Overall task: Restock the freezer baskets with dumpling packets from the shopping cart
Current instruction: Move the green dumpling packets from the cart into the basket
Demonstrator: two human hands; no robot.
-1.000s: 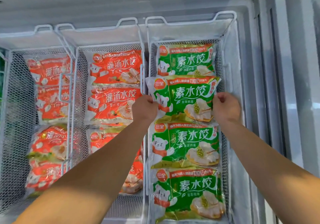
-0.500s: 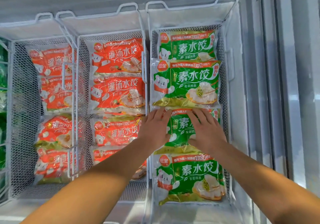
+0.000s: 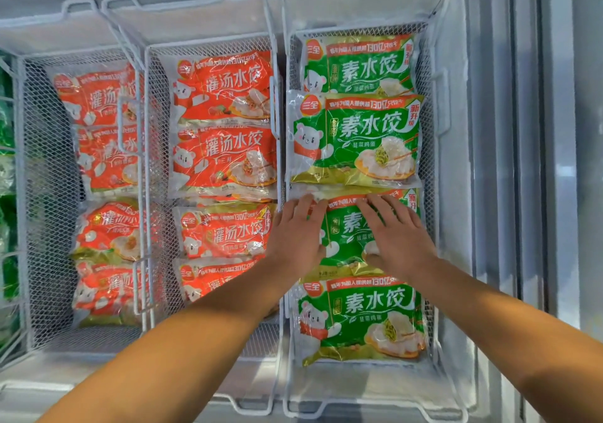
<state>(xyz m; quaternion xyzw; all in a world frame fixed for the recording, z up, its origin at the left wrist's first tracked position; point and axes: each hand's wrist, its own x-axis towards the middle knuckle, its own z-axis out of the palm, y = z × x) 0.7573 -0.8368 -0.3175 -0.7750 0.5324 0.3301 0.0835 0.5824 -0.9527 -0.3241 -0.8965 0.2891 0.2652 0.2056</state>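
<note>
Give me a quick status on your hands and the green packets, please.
Left hand and right hand flat, fingers straight, pressing third green packet. Four green packets in right basket, overlapping. Nothing in the way.

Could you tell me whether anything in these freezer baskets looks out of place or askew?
Nothing stands out: green packets fill the right basket and red packets the other two, in overlapping rows.

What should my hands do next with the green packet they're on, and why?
Probably lift both hands away and fetch another packet. The left hand and right hand lie flat on the third green packet, which already sits in the right basket in line with its neighbours.
</note>
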